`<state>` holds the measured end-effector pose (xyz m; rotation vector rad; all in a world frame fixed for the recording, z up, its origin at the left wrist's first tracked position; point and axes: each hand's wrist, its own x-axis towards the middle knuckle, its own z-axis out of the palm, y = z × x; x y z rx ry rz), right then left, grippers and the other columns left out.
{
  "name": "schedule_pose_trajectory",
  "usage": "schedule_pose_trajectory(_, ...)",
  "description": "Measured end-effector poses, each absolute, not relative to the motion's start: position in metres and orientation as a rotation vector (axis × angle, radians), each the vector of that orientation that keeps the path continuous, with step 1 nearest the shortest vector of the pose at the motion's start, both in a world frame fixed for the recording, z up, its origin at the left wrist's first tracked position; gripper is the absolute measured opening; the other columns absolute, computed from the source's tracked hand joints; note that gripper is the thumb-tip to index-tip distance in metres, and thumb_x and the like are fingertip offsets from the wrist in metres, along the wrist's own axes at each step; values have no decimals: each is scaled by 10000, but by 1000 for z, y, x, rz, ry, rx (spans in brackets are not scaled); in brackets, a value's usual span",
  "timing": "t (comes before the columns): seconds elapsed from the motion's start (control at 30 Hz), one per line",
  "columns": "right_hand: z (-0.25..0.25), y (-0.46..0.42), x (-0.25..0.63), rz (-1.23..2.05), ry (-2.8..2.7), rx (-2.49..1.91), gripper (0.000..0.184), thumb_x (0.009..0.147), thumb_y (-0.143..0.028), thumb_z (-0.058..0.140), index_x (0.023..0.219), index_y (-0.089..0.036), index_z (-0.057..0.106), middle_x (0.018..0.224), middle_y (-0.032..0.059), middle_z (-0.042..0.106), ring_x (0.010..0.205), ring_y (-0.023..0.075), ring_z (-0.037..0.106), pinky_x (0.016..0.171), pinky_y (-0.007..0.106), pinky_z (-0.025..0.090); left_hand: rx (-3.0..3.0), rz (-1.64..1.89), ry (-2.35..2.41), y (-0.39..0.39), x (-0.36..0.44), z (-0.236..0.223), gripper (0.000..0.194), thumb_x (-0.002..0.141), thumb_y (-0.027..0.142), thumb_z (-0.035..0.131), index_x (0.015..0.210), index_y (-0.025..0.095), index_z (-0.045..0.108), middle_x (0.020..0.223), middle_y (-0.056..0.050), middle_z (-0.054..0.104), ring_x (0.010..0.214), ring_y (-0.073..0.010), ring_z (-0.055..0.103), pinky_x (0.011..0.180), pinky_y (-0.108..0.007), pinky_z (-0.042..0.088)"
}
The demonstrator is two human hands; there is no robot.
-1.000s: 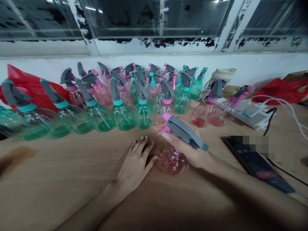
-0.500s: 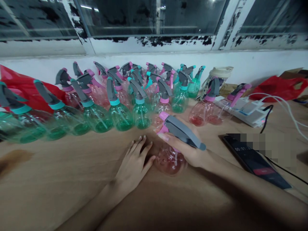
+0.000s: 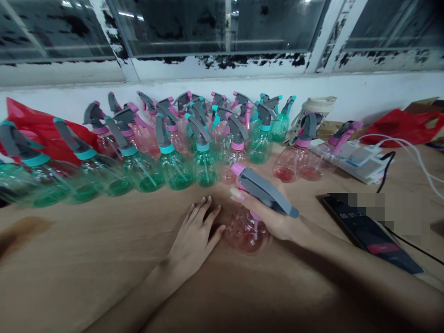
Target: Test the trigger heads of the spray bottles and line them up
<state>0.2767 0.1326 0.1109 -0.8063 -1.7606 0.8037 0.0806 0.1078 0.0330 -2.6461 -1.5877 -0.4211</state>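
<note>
My right hand (image 3: 274,217) is wrapped round the neck and grey-and-pink spray head of a clear pink spray bottle (image 3: 247,233). The fingers curl at the trigger, which is mostly hidden behind them. The nozzle points away from me, and a little liquid shows in the bottle. Flat on the table, my left hand (image 3: 196,233) has its fingers spread, thumb tip close beside the bottle's base. Ahead stands a row of green spray bottles (image 3: 176,171) with turquoise collars, and a pink spray bottle (image 3: 236,157) just beyond the held one.
More pink and green spray bottles crowd towards the wall. Two pink spray bottles (image 3: 286,169) stand at right, near a patterned cup (image 3: 314,111) and a power strip (image 3: 364,162) with cables. A phone (image 3: 371,236) lies at right. Red plastic bags (image 3: 404,127) sit at both sides.
The trigger's pink front shows less now, as the right fingers have shifted slightly at it. The left hand stays in place. The view has moved a little.
</note>
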Motion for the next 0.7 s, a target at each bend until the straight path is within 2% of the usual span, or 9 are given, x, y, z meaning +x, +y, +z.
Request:
schedule_pose_trajectory(0.13, 110, 133, 277, 802, -1745, -791, 110, 818, -331, 622, 782, -233, 589, 767, -17, 638, 694, 142, 610, 654, 293, 471, -2645, -410, -1583, 108, 81, 33, 427, 955, 347, 432, 1310, 115, 478, 1420, -166, 421, 1332, -291, 354, 1096, -500, 266)
schedule_pose_trajectory(0.27, 107, 131, 278, 763, -1739, -803, 137, 824, -364, 614, 853, -231, 634, 761, -8, 660, 670, 146, 617, 671, 305, 482, -2632, -376, -1581, 108, 82, 33, 431, 954, 335, 434, 1322, 112, 467, 1431, -167, 406, 1334, -284, 352, 1097, -498, 263)
schedule_pose_trajectory(0.7, 104, 132, 279, 829, -1735, -725, 99, 822, -300, 617, 897, -235, 615, 790, -22, 677, 747, 148, 640, 728, 305, 513, -2630, -411, -1560, 109, 80, 32, 416, 966, 379, 390, 1307, 149, 454, 1415, -151, 430, 1327, -282, 365, 1083, -503, 289)
